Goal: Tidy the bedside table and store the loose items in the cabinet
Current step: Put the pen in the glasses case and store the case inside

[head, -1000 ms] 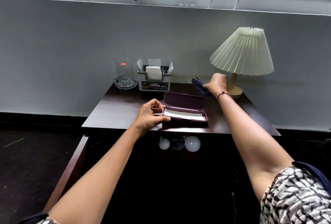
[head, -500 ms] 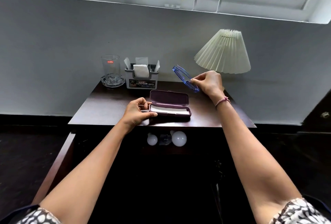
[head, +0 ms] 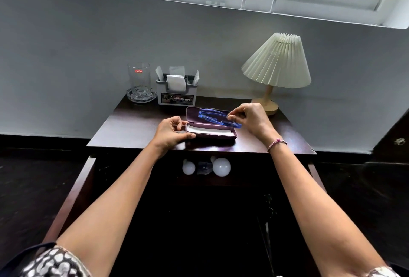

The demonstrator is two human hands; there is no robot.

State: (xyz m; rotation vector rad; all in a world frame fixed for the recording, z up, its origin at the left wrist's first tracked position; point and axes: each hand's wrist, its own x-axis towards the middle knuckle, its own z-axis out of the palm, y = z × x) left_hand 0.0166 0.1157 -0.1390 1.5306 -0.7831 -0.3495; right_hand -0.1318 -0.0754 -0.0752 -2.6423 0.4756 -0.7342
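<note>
The right hand (head: 252, 119) pinches folded blue plastic glasses (head: 218, 118) just above the open maroon hard case (head: 211, 131). The left hand (head: 170, 133) grips the case's left end on the dark wooden bedside table (head: 132, 130).

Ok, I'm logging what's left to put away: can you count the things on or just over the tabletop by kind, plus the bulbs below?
Drinking glass: 1
Glass dish under it: 1
Napkin holder: 1
Lamp: 1
Open spectacle case: 1
Blue spectacles, pinched by the right hand: 1
White bulbs: 2
Total: 8
</note>
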